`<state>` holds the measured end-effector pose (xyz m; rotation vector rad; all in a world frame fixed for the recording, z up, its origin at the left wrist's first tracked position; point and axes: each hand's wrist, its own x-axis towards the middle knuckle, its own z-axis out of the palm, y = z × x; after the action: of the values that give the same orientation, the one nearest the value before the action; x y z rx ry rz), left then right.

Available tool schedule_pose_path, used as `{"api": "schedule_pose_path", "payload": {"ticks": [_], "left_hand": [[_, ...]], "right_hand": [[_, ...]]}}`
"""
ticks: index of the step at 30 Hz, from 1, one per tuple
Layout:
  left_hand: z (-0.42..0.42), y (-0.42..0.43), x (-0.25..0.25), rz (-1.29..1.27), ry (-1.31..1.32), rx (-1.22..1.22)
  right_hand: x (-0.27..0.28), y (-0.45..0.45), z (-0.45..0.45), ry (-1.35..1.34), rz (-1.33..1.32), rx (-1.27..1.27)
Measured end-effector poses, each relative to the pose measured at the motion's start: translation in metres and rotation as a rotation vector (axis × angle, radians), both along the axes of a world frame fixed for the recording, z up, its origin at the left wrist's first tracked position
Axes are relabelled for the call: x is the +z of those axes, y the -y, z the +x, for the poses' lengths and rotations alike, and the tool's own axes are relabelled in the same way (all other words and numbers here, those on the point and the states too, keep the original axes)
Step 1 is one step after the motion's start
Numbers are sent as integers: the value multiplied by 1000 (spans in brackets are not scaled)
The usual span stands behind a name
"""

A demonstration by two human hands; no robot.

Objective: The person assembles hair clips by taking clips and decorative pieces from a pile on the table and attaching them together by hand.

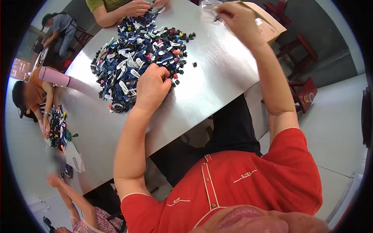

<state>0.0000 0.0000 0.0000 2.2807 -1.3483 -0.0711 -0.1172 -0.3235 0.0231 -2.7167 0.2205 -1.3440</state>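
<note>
A wide heap of small hair clips [128, 58], black, white, navy and a few pink or red, covers the far middle of the metal table. My left hand [152, 86] rests at the heap's near right edge, fingers curled together; what they hold, if anything, is hidden. My right hand [237, 19] is raised at the table's far right, fingers pinched on a small dark clip [217, 18]. Beside it is a clear plastic bag [210, 5], partly blurred. A single black clip [194, 64] lies right of the heap.
A cardboard box [268, 29] stands beyond my right hand. A pink bottle [54, 76] is left of the heap. A co-worker's hands [138, 7] reach the heap's far edge. Other people sit on the left by a second pile [58, 126]. Red stools [305, 95] stand at right.
</note>
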Motion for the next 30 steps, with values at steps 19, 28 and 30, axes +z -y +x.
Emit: {"api": "schedule_pose_path", "payload": {"ticks": [19,28,30], "left_hand": [[18,-7,19,-589,-685,-23],[16,-32,69,-739,-581,-128],[5,-52,93,-817,-482,-400]], "right_hand": [[6,-140,42,-453,732,706],[-25,-128,69,-159,1122,640],[-47,-100,76,-81,956,585]]}}
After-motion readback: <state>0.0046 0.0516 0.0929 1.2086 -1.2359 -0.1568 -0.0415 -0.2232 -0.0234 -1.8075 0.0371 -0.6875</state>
